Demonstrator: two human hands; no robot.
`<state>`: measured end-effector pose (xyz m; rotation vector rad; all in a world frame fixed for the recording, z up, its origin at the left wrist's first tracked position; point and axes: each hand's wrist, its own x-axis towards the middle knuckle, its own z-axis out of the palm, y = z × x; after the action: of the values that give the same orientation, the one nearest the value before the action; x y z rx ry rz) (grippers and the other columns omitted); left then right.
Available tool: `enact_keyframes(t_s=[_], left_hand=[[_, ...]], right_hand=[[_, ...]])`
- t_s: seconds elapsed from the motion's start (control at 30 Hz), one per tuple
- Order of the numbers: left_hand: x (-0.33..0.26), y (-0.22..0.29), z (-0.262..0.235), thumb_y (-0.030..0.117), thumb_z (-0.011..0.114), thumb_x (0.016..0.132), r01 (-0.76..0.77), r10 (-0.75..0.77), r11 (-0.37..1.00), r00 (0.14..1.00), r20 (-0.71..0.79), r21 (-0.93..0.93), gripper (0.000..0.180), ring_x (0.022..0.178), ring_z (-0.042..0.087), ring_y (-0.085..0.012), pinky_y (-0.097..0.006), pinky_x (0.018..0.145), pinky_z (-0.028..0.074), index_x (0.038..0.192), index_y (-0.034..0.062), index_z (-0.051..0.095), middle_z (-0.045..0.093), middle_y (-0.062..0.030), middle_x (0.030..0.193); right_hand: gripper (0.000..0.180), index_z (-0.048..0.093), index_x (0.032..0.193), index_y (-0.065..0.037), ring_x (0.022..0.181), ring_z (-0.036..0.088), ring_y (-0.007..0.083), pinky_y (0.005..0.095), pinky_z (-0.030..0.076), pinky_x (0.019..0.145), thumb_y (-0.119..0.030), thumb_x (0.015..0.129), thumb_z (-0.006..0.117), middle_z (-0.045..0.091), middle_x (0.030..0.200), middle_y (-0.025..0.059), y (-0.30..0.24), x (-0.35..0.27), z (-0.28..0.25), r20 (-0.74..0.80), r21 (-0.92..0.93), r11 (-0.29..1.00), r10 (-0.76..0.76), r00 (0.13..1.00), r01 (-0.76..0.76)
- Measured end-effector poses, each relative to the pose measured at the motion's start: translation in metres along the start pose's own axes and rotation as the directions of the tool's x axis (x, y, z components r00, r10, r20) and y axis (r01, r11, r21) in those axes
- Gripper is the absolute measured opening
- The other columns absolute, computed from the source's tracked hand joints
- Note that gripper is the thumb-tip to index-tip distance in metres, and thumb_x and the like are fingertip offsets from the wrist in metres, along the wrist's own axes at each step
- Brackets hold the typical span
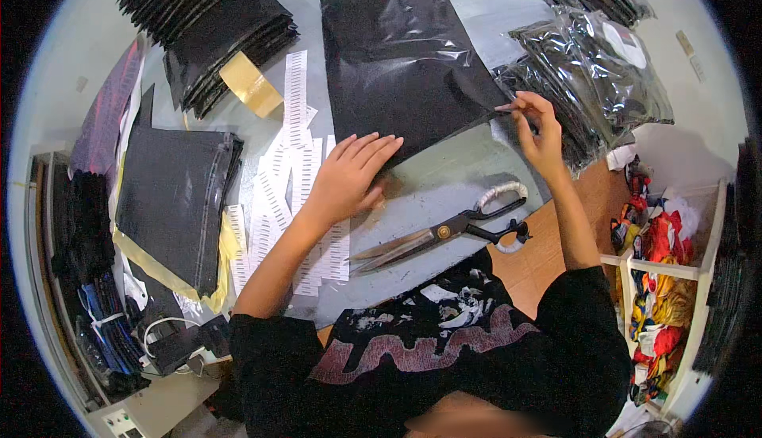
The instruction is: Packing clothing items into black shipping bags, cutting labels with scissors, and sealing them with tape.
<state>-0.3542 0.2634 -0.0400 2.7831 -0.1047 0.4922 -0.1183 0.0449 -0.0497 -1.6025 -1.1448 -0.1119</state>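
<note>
A flat black garment in a shiny clear plastic bag [405, 65] lies on the table in front of me. My left hand [345, 174] lies with fingers stretched out over the bag's near left corner, palm down. At the bag's near right corner, my right hand [537, 132] pinches the plastic edge between thumb and fingertips. A pair of large shears [444, 232] with black handles, one wrapped in white, rests on the table below the bag. Strips of white labels [295, 105] lie left of the bag, partly under my left forearm.
Stacks of black folded pieces [214, 25] stand at the far left, with a roll of tan tape [251, 85] beside them. Bagged garments [587, 81] are piled at the right. Dark cloth pieces [171, 200] lie left. A shelf [663, 267] holds colourful bundles.
</note>
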Motion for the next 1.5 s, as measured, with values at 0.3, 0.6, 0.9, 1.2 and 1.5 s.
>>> enact_keyframes(t_s=[0.3,0.6,0.9,1.2,1.5], left_hand=[[-0.016,-0.038,-0.023,0.011,0.065,0.073,-0.016,0.012,0.993,0.999,-0.031,-0.114,0.014,0.09,0.06,-0.0228,-0.036,0.087,0.043,0.086,0.0066,0.063,0.064,-0.0057,0.093],[0.0,-0.063,-0.027,0.018,0.067,0.078,0.422,-0.552,0.685,0.833,-0.044,-0.594,0.026,0.07,0.056,-0.0086,-0.023,0.065,0.045,0.091,-0.0041,0.062,0.064,-0.0062,0.077],[0.036,-0.082,0.004,0.023,0.06,0.086,0.32,-0.752,0.279,0.66,0.001,-0.905,0.028,0.072,0.055,-0.0068,-0.02,0.065,0.043,0.096,-0.0026,0.062,0.061,0.0002,0.079],[0.009,-0.076,0.012,0.017,0.052,0.087,0.599,-0.695,0.681,0.709,-0.115,-0.42,0.043,0.054,0.045,-0.0109,-0.028,0.052,0.038,0.128,0.0102,0.041,0.049,-0.0036,0.058],[-0.003,-0.073,0.024,0.01,0.047,0.084,0.474,-0.462,0.88,0.865,-0.195,0.015,0.03,0.077,0.053,-0.0289,-0.041,0.071,0.039,0.113,0.0119,0.056,0.059,-0.0112,0.08]], right_hand=[[0.028,0.053,0.109,-0.002,0.075,0.052,0.0105,0.0247,0.046,0.073,0.005,0.081,0.054,0.055,0.084,0.0066,-0.006,-0.007,-0.017,0.212,-0.106,0.989,0.127,0.969,-0.107],[0.047,0.038,0.127,-0.009,0.074,0.045,0.0077,0.0203,0.038,0.07,-0.004,0.084,0.056,0.051,0.087,0.0024,0.0,0.007,0.011,0.035,0.166,0.946,0.275,0.961,-0.277],[0.061,0.024,0.135,-0.008,0.076,0.052,0.0092,0.0247,0.04,0.069,-0.006,0.083,0.056,0.059,0.085,0.0044,0.031,-0.002,0.021,0.067,0.196,0.863,0.462,0.884,-0.466],[0.034,0.049,0.109,-0.007,0.073,0.056,0.0368,0.0439,0.044,0.066,-0.001,0.076,0.05,0.057,0.081,0.0211,0.019,0.004,0.038,0.054,-0.442,0.858,0.316,0.947,-0.261],[0.033,0.056,0.109,-0.005,0.079,0.056,0.0352,0.0417,0.045,0.072,-0.003,0.076,0.05,0.058,0.086,0.0193,0.025,0.006,0.039,0.097,-0.5,0.85,0.242,0.965,-0.163]])
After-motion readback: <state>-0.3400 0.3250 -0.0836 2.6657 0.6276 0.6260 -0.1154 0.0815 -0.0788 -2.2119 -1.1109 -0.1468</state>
